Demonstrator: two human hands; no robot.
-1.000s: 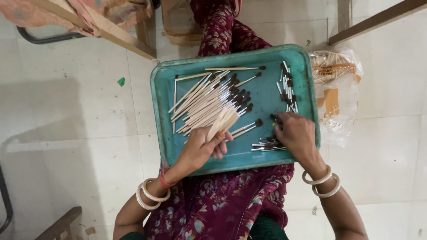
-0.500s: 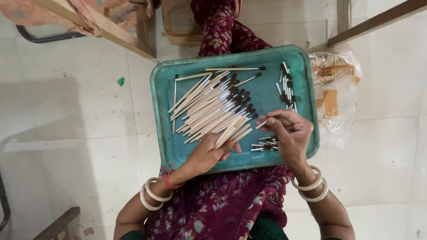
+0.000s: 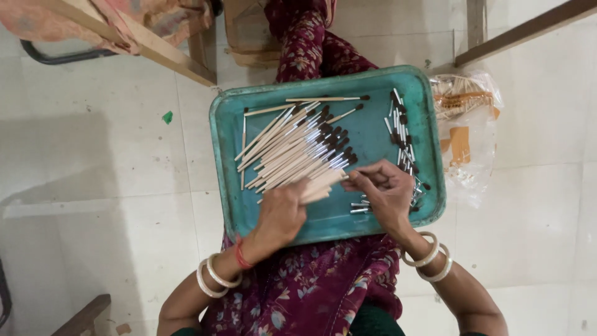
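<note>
Left hand (image 3: 281,214): we have it curled around the near ends of a small bunch of sticks (image 3: 320,185), clamped on them; bunch points away toward our right hand.
Right hand (image 3: 384,191): fingers pinched together at the tip of that bunch, thumb and forefinger meeting just where the sticks end. What exactly sits in the pinch, we cannot tell.
Hands relative to each other: close, fingertips nearly touching over the near part of the tray.
Stick pile (image 3: 295,146): pale wooden sticks with dark tips, fanned out just beyond our left hand, dark ends toward the right hand's side.
Small pieces (image 3: 401,127): short silver-and-black bits, scattered beyond and beside our right hand, a few under it.
Tray (image 3: 326,224): teal, rectangular, worn edges; sits on our lap, on the maroon floral cloth (image 3: 311,292), under both hands.
Bangles (image 3: 429,256): pale pair on each wrist; red thread on the left wrist too.
Plastic bag (image 3: 466,134): clear, orange contents, on the floor past the tray, on the right hand's side.
Floor (image 3: 93,155): pale tiles; small green scrap (image 3: 167,116) well off the left hand's side.
</note>
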